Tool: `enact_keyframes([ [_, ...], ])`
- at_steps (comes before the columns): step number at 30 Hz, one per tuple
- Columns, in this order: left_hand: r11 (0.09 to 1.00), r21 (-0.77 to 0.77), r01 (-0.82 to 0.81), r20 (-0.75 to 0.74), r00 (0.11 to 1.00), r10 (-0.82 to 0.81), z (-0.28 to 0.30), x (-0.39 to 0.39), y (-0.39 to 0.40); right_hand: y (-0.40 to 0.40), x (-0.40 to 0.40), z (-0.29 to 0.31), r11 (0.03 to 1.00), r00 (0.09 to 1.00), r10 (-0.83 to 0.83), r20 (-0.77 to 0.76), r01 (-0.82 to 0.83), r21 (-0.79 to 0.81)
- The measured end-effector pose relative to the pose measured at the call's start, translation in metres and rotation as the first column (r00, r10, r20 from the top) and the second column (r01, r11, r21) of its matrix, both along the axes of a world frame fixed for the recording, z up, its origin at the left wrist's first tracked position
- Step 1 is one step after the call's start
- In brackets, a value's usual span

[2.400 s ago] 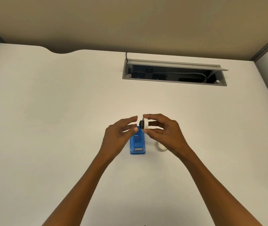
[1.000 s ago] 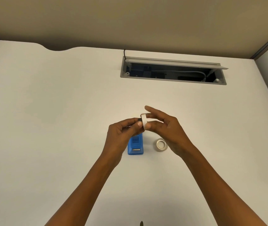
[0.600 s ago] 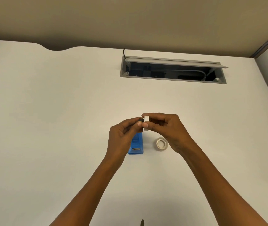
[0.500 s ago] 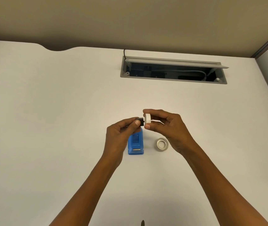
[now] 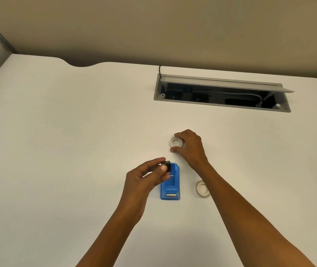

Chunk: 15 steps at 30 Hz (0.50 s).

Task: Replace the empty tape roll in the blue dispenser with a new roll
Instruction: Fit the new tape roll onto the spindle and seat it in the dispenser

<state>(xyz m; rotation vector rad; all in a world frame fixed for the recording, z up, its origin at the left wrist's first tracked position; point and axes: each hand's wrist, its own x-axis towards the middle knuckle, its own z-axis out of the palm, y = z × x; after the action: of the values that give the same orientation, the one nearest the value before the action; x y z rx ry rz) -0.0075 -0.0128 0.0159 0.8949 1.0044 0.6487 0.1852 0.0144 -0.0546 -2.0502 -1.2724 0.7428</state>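
Left hand: the left hand (image 5: pixel 144 180) is raised over the white desk top (image 5: pixel 67 141), thumb and forefinger pinched on a small black plastic spool hub (image 5: pixel 167 166).
Left grip: narrow, closed on the hub; the other fingers curl loosely below the pinch.
Right hand: the right hand (image 5: pixel 189 147) reaches further out, beyond the left pinch and slightly to its right, palm down.
Right grip: forefinger and thumb curve around a thin white ring-shaped tape core (image 5: pixel 176 142) that lies flat on the desk. The fingertips sit at its edge; I cannot tell whether they clamp it or merely touch it.
Dispenser: the blue plastic tape dispenser (image 5: pixel 170 186) stands on the desk directly under and just nearer than the left pinch, its metal cutter end toward the person, its spool bay open.
Second roll: a white ring-shaped roll of tape (image 5: pixel 202 189) lies flat on the desk, right of the dispenser, partly hidden by the right forearm, well nearer than the right hand's fingertips.
Far side: a grey metal cable hatch (image 5: pixel 221 92) with its lid propped open, well beyond both hands.
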Motion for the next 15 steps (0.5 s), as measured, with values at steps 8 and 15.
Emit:
enact_keyframes([
  [8,0.999,-0.038,-0.028,-0.026,0.999,0.027,-0.008,0.003,0.005,0.006,-0.002,-0.011,0.998,0.999,0.035,0.032,-0.037,0.047],
  [15,0.999,-0.037,-0.008,0.003,1.000,0.008,-0.006,0.006,0.001,-0.025,0.014,0.015,0.985,0.970,-0.094,-0.225,0.123,0.119],
])
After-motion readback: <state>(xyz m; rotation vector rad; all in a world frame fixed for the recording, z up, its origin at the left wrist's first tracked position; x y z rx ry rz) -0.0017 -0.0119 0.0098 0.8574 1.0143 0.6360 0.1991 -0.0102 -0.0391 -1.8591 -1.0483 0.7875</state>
